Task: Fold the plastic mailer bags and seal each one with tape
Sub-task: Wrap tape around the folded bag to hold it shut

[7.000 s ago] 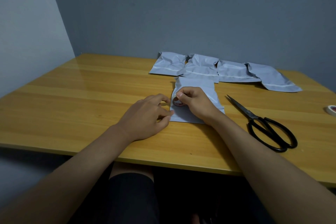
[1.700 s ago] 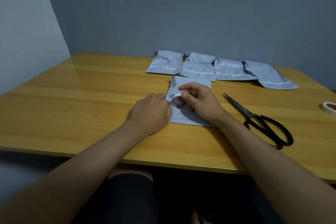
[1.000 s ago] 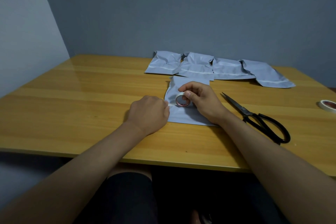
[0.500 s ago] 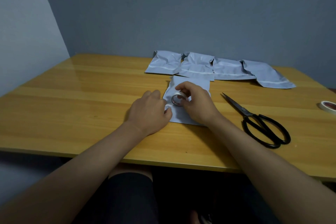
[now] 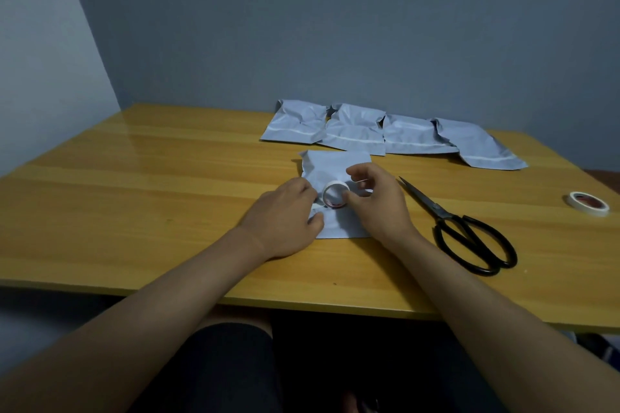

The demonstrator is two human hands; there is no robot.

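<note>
**A:** What lies around the work area?

**B:** A wooden table [image 5: 134, 198] carries a row of four grey mailer bags [image 5: 385, 134] along its far edge, overlapping side by side near the wall. Black scissors [image 5: 466, 231] lie to the right of the hands, blades pointing toward the centre. A second tape roll [image 5: 587, 203] rests well apart, near the right edge.

**A:** And the bag being worked on?

**B:** One mailer bag [image 5: 330, 164] lies flat at the centre, just in front of the row — its near half is largely covered by both hands.

**A:** How do the hands stand?

**B:** The right hand [image 5: 379, 204] grips a small white tape roll [image 5: 334, 195] between thumb and curled fingers, the roll standing on edge above the bag. The left hand [image 5: 285, 218] is loosely curled with its fingertips at the roll's left side on the bag — whether it pinches a tape end cannot be told.
</note>
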